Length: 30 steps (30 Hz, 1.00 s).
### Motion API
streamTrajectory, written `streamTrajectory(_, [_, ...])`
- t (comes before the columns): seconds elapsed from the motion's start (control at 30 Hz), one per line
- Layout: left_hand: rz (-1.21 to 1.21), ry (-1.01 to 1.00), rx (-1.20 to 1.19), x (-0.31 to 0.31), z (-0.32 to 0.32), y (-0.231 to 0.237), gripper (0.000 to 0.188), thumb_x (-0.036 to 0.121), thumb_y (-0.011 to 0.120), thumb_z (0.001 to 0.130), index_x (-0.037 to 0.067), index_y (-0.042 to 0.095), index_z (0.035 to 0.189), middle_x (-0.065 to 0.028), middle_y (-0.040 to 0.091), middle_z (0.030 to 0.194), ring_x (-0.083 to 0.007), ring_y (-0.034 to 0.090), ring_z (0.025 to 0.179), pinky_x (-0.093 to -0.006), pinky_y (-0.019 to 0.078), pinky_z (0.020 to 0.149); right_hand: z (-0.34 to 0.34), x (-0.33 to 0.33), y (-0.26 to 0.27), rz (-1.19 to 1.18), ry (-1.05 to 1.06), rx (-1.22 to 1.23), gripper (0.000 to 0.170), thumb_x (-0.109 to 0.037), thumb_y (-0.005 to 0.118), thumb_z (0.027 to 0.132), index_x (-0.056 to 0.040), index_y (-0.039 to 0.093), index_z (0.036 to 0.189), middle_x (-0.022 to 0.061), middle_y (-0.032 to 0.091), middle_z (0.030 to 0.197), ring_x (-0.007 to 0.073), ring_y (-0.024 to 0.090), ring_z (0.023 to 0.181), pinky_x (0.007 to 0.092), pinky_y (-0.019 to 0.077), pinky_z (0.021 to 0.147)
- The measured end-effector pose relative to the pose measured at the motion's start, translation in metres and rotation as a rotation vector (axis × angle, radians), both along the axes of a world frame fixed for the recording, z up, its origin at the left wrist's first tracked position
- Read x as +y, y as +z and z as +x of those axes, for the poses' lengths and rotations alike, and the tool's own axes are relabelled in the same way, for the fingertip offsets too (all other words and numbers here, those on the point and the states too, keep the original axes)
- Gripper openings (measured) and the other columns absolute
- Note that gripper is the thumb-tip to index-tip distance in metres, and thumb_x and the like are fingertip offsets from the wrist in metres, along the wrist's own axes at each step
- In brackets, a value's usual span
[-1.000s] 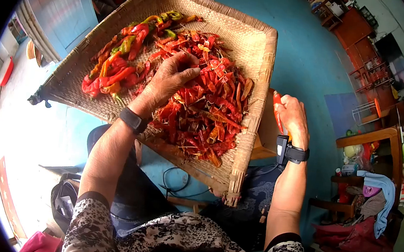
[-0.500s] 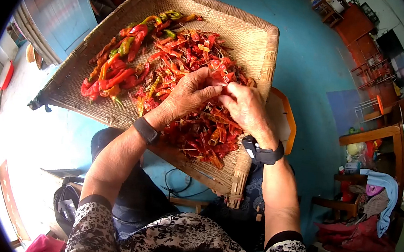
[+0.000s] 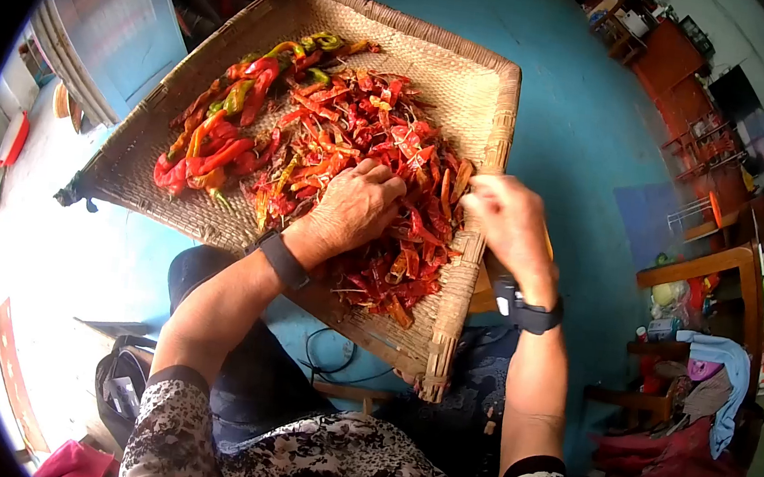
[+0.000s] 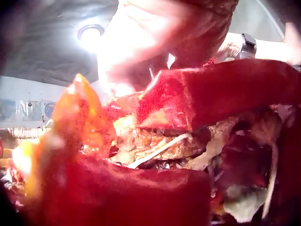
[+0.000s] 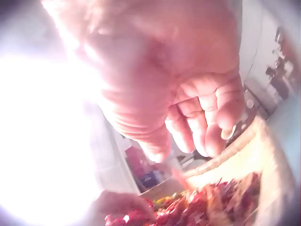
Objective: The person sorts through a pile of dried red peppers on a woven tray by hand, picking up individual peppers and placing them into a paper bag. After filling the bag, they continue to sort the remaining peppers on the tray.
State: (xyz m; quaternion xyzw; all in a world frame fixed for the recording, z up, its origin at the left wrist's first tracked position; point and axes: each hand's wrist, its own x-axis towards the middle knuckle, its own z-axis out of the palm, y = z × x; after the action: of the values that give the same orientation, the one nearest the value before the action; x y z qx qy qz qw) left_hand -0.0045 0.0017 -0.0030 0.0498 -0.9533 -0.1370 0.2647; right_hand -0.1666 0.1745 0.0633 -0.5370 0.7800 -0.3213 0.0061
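Observation:
A square woven basket (image 3: 463, 69) holds a heap of dried red chillies (image 3: 406, 232) and, at its left, some glossier red, yellow and green peppers (image 3: 212, 158). My left hand (image 3: 352, 212) reaches down into the heap, fingertips hidden among the chillies. Close up in the left wrist view, a red chilli (image 4: 216, 94) overlaps that hand, and pale stems lie around it. Past the basket's right rim, my right hand (image 3: 507, 217) is blurred by motion. Its fingers (image 5: 197, 117) are loosely bent and apart from the thumb, with a blurred reddish streak just below.
The basket rests over the person's lap. Behind my right forearm, a container (image 3: 487, 288) partly shows. A wooden chair (image 3: 735, 279) piled with clothes stands on the right, and a black bag (image 3: 123, 379) at the lower left.
Both hands met over the heap half a second ago. My right hand has since drawn away past the basket's right rim, and my left hand has lowered into the chillies.

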Motion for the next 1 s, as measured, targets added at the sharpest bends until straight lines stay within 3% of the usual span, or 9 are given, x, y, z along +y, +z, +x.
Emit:
streamTrajectory(0.07, [0.045, 0.0, 0.037, 0.001, -0.001, 0.002, 0.019, 0.012, 0.067, 0.077, 0.006, 0.061, 0.094, -0.0099, 0.063, 0.086, -0.03, 0.059, 0.086, -0.0407, 0.0503, 0.074, 0.02, -0.022, -0.02, -0.096, 0.232, 0.04, 0.033, -0.019, 0.074, 0.081, 0.0008, 0.062, 0.104, 0.0157, 0.065, 0.084, 0.0276, 0.064, 0.073, 0.0378, 0.0517, 0.064])
streamTrajectory(0.2, [0.083, -0.035, 0.052, 0.001, -0.001, 0.007, 0.018, 0.012, 0.066, 0.079, 0.007, 0.061, 0.095, -0.0105, 0.063, 0.085, -0.0309, 0.059, 0.083, -0.0411, 0.0507, 0.071, 0.039, -0.038, -0.017, 0.099, 0.188, 0.08, 0.022, -0.013, 0.07, 0.081, -0.0005, 0.052, 0.082, 0.0197, 0.062, 0.075, 0.038, 0.063, 0.069, 0.0437, 0.05, 0.06])
streamTrajectory(0.3, [0.133, -0.033, 0.083, -0.001, 0.002, 0.012, 0.017, 0.012, 0.066, 0.08, 0.007, 0.061, 0.095, -0.0109, 0.062, 0.084, -0.032, 0.06, 0.08, -0.0414, 0.0507, 0.07, 0.039, -0.041, -0.019, 0.021, 0.182, 0.081, 0.02, -0.012, 0.069, 0.08, -0.0009, 0.053, 0.083, 0.0197, 0.061, 0.07, 0.0393, 0.062, 0.065, 0.0447, 0.0493, 0.058])
streamTrajectory(0.5, [0.064, 0.002, 0.089, -0.006, 0.005, 0.017, 0.023, 0.017, 0.069, 0.08, 0.006, 0.061, 0.099, -0.0103, 0.06, 0.083, -0.0301, 0.06, 0.084, -0.0401, 0.0502, 0.072, 0.008, -0.015, -0.004, -0.324, 0.033, -0.245, 0.01, -0.009, 0.062, 0.088, -0.0018, 0.059, 0.082, 0.0022, 0.063, 0.065, 0.0074, 0.055, 0.057, 0.0269, 0.043, 0.05])
streamTrajectory(0.6, [0.003, -0.127, 0.029, 0.005, 0.002, 0.013, 0.035, 0.023, 0.071, 0.079, 0.007, 0.061, 0.109, -0.0111, 0.059, 0.099, -0.0296, 0.057, 0.092, -0.0404, 0.0483, 0.081, -0.044, 0.022, -0.004, -0.294, -0.179, -0.261, 0.012, -0.012, 0.064, 0.087, -0.001, 0.062, 0.083, 0.0028, 0.064, 0.067, 0.0058, 0.051, 0.058, 0.0262, 0.0412, 0.051])
streamTrajectory(0.73, [-0.174, -0.212, -0.017, 0.023, -0.005, -0.011, 0.043, 0.024, 0.069, 0.078, 0.01, 0.06, 0.118, -0.0099, 0.055, 0.118, -0.0278, 0.053, 0.102, -0.0387, 0.0452, 0.088, -0.052, 0.047, 0.011, 0.292, -0.62, 0.216, 0.017, -0.015, 0.067, 0.085, -0.0036, 0.063, 0.096, 0.0161, 0.068, 0.08, 0.0368, 0.065, 0.073, 0.0435, 0.0505, 0.065])
streamTrajectory(0.87, [-0.298, -0.139, -0.151, 0.018, -0.009, -0.011, 0.027, 0.016, 0.06, 0.079, 0.01, 0.062, 0.106, -0.0093, 0.057, 0.111, -0.0255, 0.054, 0.103, -0.0359, 0.0452, 0.087, -0.043, 0.028, -0.002, 0.008, -0.355, 0.197, 0.029, -0.013, 0.07, 0.082, -0.003, 0.062, 0.108, 0.0208, 0.065, 0.097, 0.037, 0.065, 0.086, 0.043, 0.0523, 0.072])
streamTrajectory(0.9, [-0.304, -0.103, -0.265, 0.012, -0.009, -0.009, 0.022, 0.014, 0.058, 0.079, 0.01, 0.063, 0.101, -0.009, 0.058, 0.107, -0.0254, 0.054, 0.103, -0.0359, 0.0452, 0.088, -0.039, 0.016, -0.004, -0.013, -0.212, 0.17, 0.027, -0.013, 0.069, 0.083, -0.0016, 0.062, 0.107, 0.0173, 0.066, 0.091, 0.0321, 0.066, 0.082, 0.0403, 0.0526, 0.07])
streamTrajectory(1.0, [-0.329, 0.027, -0.107, -0.01, -0.002, -0.01, 0.013, 0.009, 0.058, 0.077, 0.009, 0.06, 0.09, -0.0075, 0.058, 0.095, -0.0249, 0.056, 0.095, -0.0354, 0.0489, 0.081, -0.019, -0.021, -0.014, 0.019, -0.041, 0.024, 0.025, -0.013, 0.069, 0.085, -0.0033, 0.063, 0.107, 0.0138, 0.066, 0.086, 0.0207, 0.064, 0.075, 0.0349, 0.0524, 0.065])
